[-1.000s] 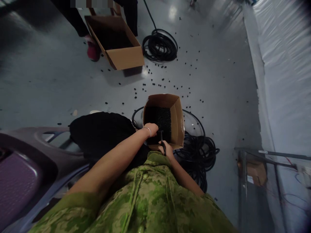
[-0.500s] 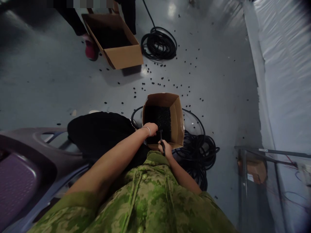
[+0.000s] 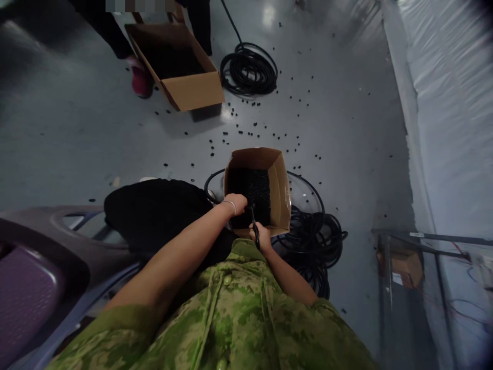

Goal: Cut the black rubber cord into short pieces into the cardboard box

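Observation:
An open cardboard box [image 3: 283, 190] stands on the floor in front of me, filled with small black pieces. My left hand [image 3: 235, 203], a thin bracelet at the wrist, is closed over the box's near edge, pinching something small and dark. My right hand [image 3: 261, 235] is wrapped round black scissors [image 3: 254, 226] whose blades point up toward the left hand. A coil of black cable [image 3: 314, 244] lies under and to the right of the box.
A second open cardboard box [image 3: 192, 90] stands farther off, with another person's legs and a red shoe [image 3: 139, 82] behind it. Another black cable coil [image 3: 248, 69] lies beside it. Black bits are scattered over the grey floor. A purple chair [image 3: 34, 277] is at left, a metal frame [image 3: 408, 267] at right.
The view has shifted slightly; both hands stay at the box's near edge, with the right hand and scissors edging a little toward the left hand.

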### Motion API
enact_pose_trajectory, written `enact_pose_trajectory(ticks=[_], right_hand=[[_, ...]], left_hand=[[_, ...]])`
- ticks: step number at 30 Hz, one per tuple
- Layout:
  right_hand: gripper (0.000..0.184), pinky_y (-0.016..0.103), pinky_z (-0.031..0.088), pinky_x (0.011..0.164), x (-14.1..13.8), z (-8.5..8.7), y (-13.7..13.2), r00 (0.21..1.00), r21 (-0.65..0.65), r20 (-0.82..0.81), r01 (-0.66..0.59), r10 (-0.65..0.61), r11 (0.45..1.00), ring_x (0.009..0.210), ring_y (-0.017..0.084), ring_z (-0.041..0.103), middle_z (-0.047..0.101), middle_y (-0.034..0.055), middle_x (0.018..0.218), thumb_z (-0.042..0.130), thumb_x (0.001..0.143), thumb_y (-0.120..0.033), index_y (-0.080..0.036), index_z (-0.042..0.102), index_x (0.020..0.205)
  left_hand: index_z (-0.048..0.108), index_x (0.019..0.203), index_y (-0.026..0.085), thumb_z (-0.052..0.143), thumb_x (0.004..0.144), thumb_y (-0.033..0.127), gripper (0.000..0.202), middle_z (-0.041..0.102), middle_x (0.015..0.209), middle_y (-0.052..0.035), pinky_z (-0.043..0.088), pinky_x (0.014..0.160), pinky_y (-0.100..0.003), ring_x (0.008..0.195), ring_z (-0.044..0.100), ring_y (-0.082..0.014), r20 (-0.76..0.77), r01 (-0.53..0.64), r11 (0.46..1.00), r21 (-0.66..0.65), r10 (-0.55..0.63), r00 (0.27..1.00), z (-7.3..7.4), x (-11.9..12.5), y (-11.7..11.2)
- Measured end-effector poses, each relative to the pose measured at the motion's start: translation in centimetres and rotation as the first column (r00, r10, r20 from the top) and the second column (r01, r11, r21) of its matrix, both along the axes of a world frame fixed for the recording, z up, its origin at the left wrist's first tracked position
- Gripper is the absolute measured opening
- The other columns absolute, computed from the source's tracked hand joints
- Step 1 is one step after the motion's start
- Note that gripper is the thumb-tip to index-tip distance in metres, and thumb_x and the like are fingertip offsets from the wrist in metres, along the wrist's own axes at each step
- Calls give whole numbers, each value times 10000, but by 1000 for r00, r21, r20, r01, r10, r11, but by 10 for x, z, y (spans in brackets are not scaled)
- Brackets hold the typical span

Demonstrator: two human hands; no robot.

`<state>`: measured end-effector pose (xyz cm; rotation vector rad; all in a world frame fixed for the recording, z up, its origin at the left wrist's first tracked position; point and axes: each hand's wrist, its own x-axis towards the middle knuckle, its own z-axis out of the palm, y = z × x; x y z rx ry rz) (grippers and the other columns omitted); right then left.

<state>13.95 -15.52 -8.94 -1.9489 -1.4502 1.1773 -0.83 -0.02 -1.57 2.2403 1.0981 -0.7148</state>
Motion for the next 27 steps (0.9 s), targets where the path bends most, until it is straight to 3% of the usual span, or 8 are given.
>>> enact_pose_trajectory(ticks=[8,16,27], right_hand=[[260,215,430,623,0,3,-1,1000,4,16,-6,6,1000,598,134,529,591,-40,632,523,713,-284,-207,691,896],[302,193,407,578,6,16,3,997,-32,-71,-28,26,999,563,119,516,593,-37,610,554,672,-258,-195,714,920],[311,197,364,553,6,20,3,1000,-39,9,-10,11,999,540,118,489,580,-42,581,585,649,-221,-203,734,921]], left_hand=[[767,1059,261,632,870,333,243,745,1131,-92,525,848,-270,1049,680,-241,-3,-9,1000,24,9,1000,-7,-2,0],[771,1054,235,644,861,340,254,748,1107,-125,536,862,-317,1029,689,-264,31,-35,999,34,34,999,-11,-3,1],[761,1064,244,620,882,325,244,746,1111,-109,527,864,-290,1046,681,-243,35,-20,999,24,20,999,-12,-4,1]])
